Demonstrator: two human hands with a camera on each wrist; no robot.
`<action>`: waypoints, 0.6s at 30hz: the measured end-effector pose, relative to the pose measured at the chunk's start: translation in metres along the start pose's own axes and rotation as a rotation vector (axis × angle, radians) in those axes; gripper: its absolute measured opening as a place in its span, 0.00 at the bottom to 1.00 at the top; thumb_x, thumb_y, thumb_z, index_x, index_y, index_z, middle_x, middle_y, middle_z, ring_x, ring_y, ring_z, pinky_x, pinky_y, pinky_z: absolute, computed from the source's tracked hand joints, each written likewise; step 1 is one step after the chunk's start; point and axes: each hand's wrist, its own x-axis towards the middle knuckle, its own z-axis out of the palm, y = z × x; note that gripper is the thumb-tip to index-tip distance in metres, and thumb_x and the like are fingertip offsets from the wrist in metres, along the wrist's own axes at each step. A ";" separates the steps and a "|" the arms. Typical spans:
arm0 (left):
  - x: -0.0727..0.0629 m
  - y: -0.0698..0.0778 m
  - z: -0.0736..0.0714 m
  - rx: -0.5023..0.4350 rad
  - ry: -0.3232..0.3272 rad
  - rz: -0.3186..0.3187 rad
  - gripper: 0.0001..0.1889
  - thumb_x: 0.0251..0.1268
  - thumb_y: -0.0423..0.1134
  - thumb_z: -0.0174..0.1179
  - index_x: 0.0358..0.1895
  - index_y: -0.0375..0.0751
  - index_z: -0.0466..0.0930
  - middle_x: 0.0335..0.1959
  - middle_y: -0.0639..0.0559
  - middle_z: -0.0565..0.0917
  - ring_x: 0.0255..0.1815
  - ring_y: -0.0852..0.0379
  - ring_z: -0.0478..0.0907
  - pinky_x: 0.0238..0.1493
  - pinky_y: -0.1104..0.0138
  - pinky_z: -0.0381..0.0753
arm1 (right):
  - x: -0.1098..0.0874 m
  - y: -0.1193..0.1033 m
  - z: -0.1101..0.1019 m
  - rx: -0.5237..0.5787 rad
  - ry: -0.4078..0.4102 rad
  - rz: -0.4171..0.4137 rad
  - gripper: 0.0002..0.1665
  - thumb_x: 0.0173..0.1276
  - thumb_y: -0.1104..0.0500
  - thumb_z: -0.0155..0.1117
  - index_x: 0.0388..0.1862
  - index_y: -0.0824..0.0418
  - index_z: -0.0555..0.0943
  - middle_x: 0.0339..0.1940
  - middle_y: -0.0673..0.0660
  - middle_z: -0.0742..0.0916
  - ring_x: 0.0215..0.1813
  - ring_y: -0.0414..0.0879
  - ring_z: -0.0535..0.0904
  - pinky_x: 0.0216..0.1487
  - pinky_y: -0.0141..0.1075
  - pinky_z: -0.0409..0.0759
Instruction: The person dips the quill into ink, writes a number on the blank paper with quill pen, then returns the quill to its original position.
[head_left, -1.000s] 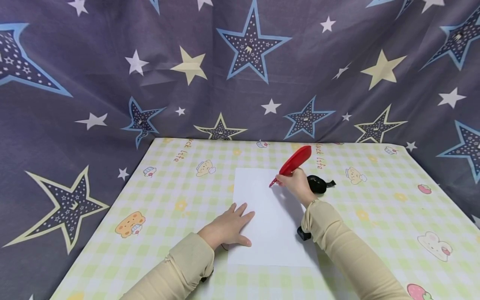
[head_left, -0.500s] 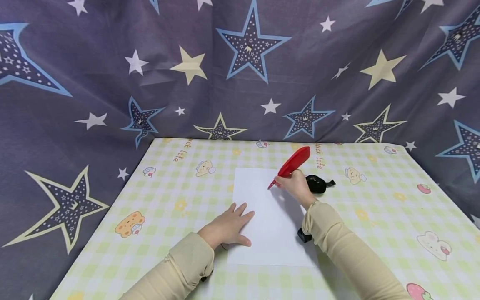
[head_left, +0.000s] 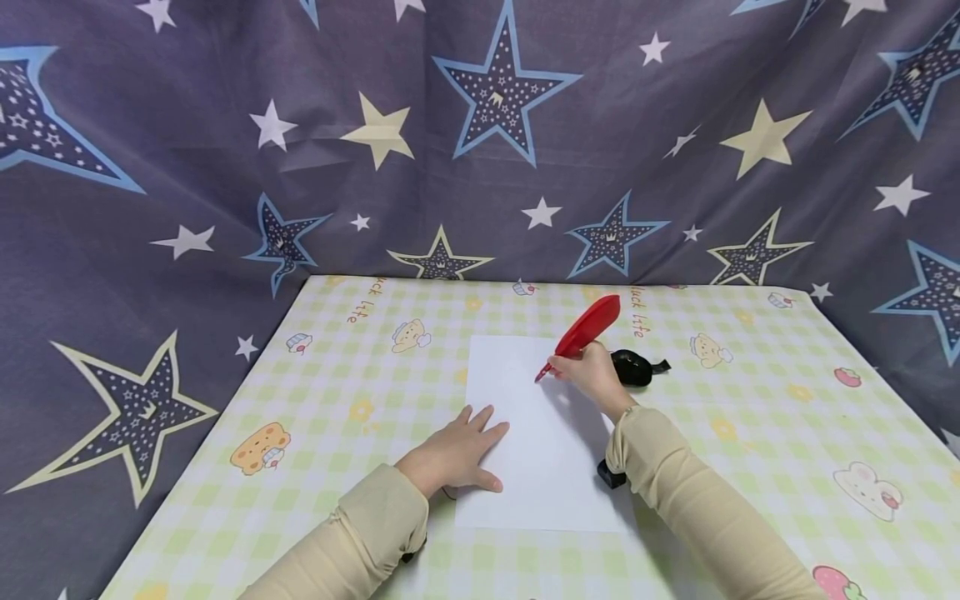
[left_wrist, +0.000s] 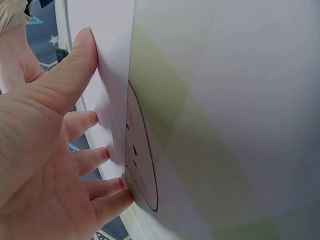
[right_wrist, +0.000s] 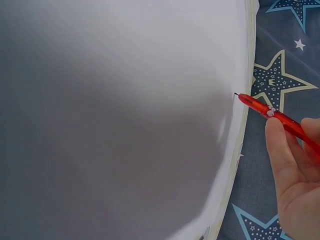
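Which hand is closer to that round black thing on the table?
Right. The right hand, pinching the red pen, is just beside the round black thing; the left hand is farther off, spread over the left edge of the white paper.

head: bright, even; soft shadow on paper [head_left: 532, 479] | left wrist: hazy, dimmer toward right edge | right wrist: dim, broad soft-edged shadow

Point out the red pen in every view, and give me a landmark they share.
Head: pen right of centre, slanting up rightward.
Left wrist: not in it.
Right wrist: at the right, pointing up and left.
Shared landmark: starry cloth, behind in head, left in left wrist, right in right wrist.
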 end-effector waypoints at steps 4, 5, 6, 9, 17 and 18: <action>0.000 0.000 0.000 -0.004 -0.004 -0.002 0.43 0.51 0.56 0.64 0.69 0.43 0.59 0.71 0.40 0.52 0.70 0.36 0.44 0.65 0.51 0.54 | -0.003 -0.001 0.000 0.003 -0.002 -0.008 0.12 0.59 0.67 0.63 0.39 0.74 0.77 0.30 0.63 0.85 0.27 0.44 0.83 0.35 0.33 0.81; 0.000 0.000 0.000 -0.005 -0.005 -0.004 0.43 0.51 0.56 0.64 0.69 0.43 0.59 0.71 0.40 0.52 0.70 0.37 0.44 0.65 0.51 0.54 | -0.003 -0.001 0.000 0.004 -0.003 -0.011 0.11 0.59 0.67 0.63 0.39 0.74 0.77 0.29 0.63 0.85 0.27 0.44 0.83 0.34 0.33 0.81; 0.000 0.000 0.000 -0.005 -0.007 -0.005 0.43 0.51 0.56 0.64 0.69 0.43 0.59 0.71 0.40 0.52 0.70 0.37 0.44 0.65 0.51 0.54 | -0.004 -0.001 0.000 0.006 -0.004 -0.015 0.11 0.59 0.67 0.63 0.39 0.74 0.77 0.29 0.63 0.85 0.27 0.44 0.83 0.34 0.33 0.81; 0.000 0.001 0.000 -0.004 -0.008 -0.007 0.43 0.51 0.56 0.64 0.69 0.43 0.59 0.71 0.40 0.52 0.70 0.37 0.44 0.65 0.51 0.53 | -0.005 -0.001 0.000 0.010 -0.003 -0.023 0.11 0.59 0.68 0.63 0.38 0.75 0.77 0.29 0.63 0.85 0.26 0.43 0.82 0.34 0.33 0.81; -0.001 0.002 -0.001 0.009 -0.003 -0.006 0.43 0.51 0.55 0.64 0.69 0.43 0.59 0.71 0.40 0.53 0.69 0.36 0.45 0.65 0.51 0.54 | -0.008 -0.002 -0.001 0.005 -0.016 -0.028 0.11 0.59 0.68 0.63 0.39 0.75 0.76 0.30 0.64 0.85 0.27 0.45 0.83 0.35 0.34 0.81; -0.001 0.002 -0.001 0.008 -0.003 -0.007 0.43 0.51 0.55 0.64 0.69 0.43 0.59 0.71 0.40 0.53 0.69 0.36 0.46 0.65 0.51 0.54 | -0.008 -0.003 -0.001 0.003 -0.019 -0.025 0.12 0.60 0.67 0.63 0.39 0.75 0.76 0.30 0.64 0.85 0.27 0.45 0.83 0.35 0.34 0.81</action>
